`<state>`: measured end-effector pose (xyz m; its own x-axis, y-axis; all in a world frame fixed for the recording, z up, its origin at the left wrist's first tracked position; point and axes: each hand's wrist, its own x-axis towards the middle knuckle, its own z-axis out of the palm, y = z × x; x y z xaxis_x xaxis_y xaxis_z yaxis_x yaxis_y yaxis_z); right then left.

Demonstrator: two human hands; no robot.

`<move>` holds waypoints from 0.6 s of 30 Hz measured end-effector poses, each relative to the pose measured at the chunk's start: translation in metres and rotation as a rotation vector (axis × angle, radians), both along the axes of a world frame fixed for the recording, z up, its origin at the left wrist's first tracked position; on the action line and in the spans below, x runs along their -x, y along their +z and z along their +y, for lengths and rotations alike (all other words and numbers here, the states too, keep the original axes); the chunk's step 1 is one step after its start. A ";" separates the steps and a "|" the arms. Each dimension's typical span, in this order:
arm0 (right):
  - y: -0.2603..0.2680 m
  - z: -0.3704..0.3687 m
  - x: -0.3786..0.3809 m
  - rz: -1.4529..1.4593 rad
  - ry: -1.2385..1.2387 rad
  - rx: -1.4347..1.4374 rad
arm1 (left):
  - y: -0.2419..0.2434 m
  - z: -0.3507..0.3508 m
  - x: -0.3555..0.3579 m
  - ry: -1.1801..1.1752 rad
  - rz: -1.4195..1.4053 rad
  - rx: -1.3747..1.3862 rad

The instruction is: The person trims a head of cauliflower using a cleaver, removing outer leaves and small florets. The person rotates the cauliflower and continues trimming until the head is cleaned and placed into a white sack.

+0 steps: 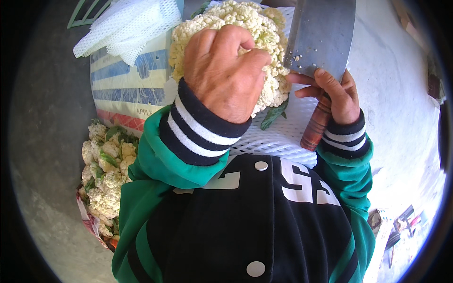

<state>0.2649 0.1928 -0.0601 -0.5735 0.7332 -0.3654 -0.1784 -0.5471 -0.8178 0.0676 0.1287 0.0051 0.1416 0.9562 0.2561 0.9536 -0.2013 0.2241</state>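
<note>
A large cauliflower head (272,83) rests on white foam netting in front of me. My left hand (226,70) lies over its top with curled fingers touching the florets; whether it pinches a piece is hidden. To the right, my right hand (336,92) holds a cleaver (322,35), thumb on the broad steel blade and fingers behind it, while the turned wooden handle (315,123) points down toward me. Small crumbs stick to the blade, whose edge region is close beside the cauliflower. A green leaf (274,115) shows under the head.
A printed carton (127,79) stands at the left, with white foam mesh sleeves (131,26) on it. Several cauliflower heads (106,177) are piled in a bag at the lower left. Assorted items lie on the floor (396,106) at the lower right.
</note>
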 end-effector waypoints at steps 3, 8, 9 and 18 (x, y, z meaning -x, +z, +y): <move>-0.001 -0.002 -0.002 0.013 -0.017 0.010 | 0.000 0.004 -0.005 -0.028 0.044 0.023; -0.002 -0.006 -0.001 0.025 -0.054 -0.016 | -0.003 0.009 -0.012 -0.038 0.098 0.073; -0.003 -0.007 -0.001 0.020 -0.057 -0.019 | -0.004 0.009 -0.012 -0.041 0.110 0.081; -0.002 -0.012 0.001 0.019 -0.080 -0.032 | -0.006 0.013 -0.010 -0.039 0.121 0.054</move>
<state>0.2638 0.1806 -0.0619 -0.5190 0.7882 -0.3308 -0.2366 -0.5043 -0.8304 0.0771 0.1413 -0.0007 0.2060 0.9613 0.1829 0.9659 -0.2296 0.1193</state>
